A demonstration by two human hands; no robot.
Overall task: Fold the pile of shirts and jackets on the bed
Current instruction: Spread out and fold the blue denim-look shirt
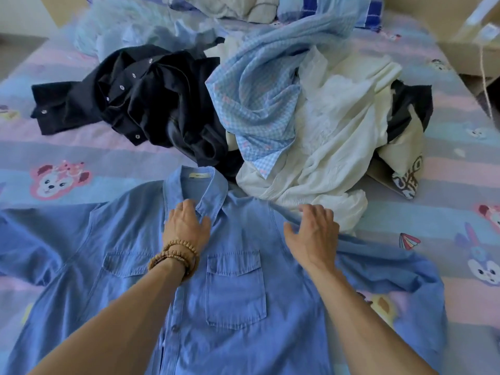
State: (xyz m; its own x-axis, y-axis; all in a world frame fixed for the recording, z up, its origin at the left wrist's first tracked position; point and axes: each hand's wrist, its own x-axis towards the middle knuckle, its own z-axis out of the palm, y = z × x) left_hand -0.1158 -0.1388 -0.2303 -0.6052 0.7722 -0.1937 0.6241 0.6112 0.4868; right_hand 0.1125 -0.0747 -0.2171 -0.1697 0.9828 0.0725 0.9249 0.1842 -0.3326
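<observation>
Blue shirt [235, 288] spread flat, front up, on bed sheet [81, 158], collar pointing away. Left hand [186, 226] flat on shirt just below collar, fingers straight, pressing, grasping nothing; bead bracelets [174, 259] on that wrist. Chest pocket [235, 288] between the two hands, a little nearer the body. Right hand [313, 231] on shirt's right shoulder seam, fingers curled over a raised fold of cloth, gripping it. Beyond left hand: black jacket [151, 104]. Beyond right hand: checked shirt [257, 104] and white shirt [332, 147], heaped, touching.
</observation>
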